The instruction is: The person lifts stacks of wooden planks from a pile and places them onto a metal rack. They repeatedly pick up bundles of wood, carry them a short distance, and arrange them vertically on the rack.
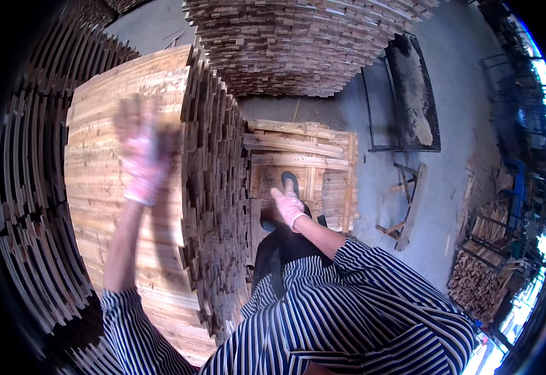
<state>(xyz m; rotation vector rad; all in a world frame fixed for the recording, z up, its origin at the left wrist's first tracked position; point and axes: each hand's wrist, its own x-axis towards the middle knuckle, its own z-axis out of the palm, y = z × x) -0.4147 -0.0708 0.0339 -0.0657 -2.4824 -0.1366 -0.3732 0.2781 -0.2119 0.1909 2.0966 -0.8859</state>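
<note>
My left hand [143, 164], in a pink and white work glove, is over the flat top of a tall stack of light wooden boards [98, 206]. Motion smears its fingers, and a dark blur beside it may be shadow or something held; I cannot make out which. My right hand [289, 209], gloved alike, hangs low in front of my legs, above a wooden platform [335, 200]. Its fingers are stretched out and hold nothing that shows. The stack's right side [213, 162] has uneven board ends between my two hands.
A large stack of boards [292, 50] rises ahead. More stacked slats [23, 169] line the left. To the right are a dark metal-framed panel [414, 94], a small wooden trestle [407, 206] and a rack of wood pieces [482, 275]. My sandalled foot [290, 181] is on the platform.
</note>
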